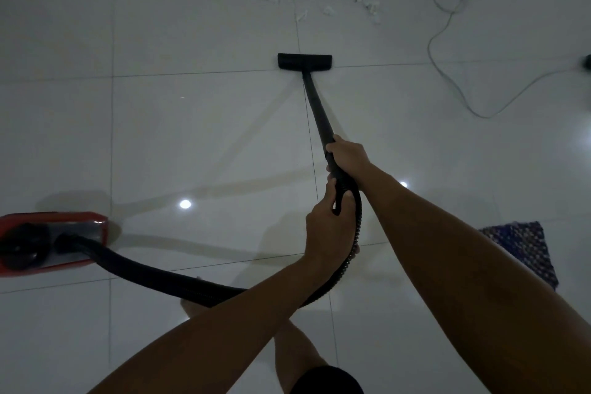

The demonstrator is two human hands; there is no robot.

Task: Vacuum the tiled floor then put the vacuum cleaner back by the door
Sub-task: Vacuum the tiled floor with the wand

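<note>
Glossy white tiled floor [192, 125] fills the head view, dimly lit, with ceiling lights mirrored in the glaze. A person stands over it with both hands on a black vacuum wand [316, 105]. The right hand [347, 153] is wrapped around the wand higher up its length; the left hand [326, 227] grasps the curved handle just below, where the ribbed hose [166, 278] joins. The floor head [304, 61] lies flat on the tiles at about 12 o'clock from the hands. Beyond it, also toward 12 o'clock and near the wall, white scraps of debris [367, 6] are scattered and not yet collected. The red vacuum cleaner [51, 243] body sits at 9 o'clock, hose trailing to it. A pale power cord [447, 41] loops across the tiles at 1 to 2 o'clock, and a patterned mat [524, 249] shows at 3 o'clock.

The sweep appears to be under way, with the mess ahead untouched. A good stroke would likely keep the head flat, push straight on through the scraps in overlapping passes, and steer left of the cord so it is not drawn in.

No container is visible other than the cleaner's body; its contents cannot be seen. No door is in view.
</note>
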